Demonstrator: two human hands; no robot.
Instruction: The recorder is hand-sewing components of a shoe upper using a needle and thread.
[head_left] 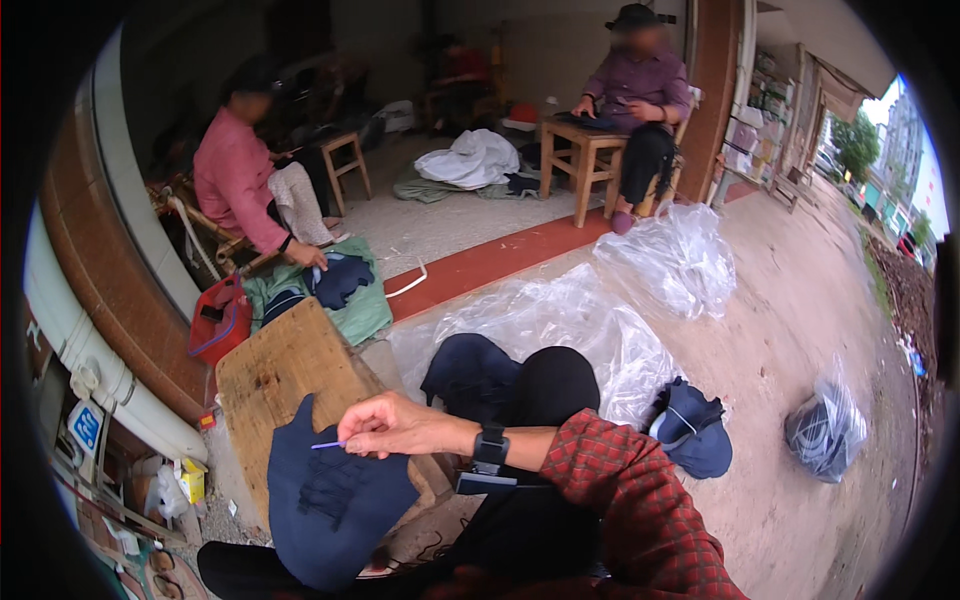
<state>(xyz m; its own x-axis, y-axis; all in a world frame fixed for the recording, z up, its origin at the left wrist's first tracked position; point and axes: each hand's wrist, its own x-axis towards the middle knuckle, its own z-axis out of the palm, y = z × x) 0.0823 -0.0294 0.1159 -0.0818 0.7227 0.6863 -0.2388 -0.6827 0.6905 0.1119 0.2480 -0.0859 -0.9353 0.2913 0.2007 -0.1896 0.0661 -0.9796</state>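
Note:
My right hand (385, 424), its arm in a red checked sleeve, pinches a thin purple stick-like tool (327, 445) between thumb and fingers. The tool's tip hovers at or just over a dark blue cut piece of cloth (305, 530); whether it touches, I cannot tell. That cloth drapes over the near end of a worn wooden bench (265, 365) and has a pointed upper corner. Dark loose threads (335, 490) lie tangled across its middle. My left hand does not show. More dark cloth (468, 375) rests beside my black-clad knee (560, 385).
Clear plastic sheeting (560, 310) spreads beyond my knee. Dark blue caps (692, 430) and a plastic-wrapped bundle (826, 430) lie to the right. A red basket (222, 318) stands left. A person in pink (235, 185) handles dark cloth; another sits behind a wooden stool (583, 150).

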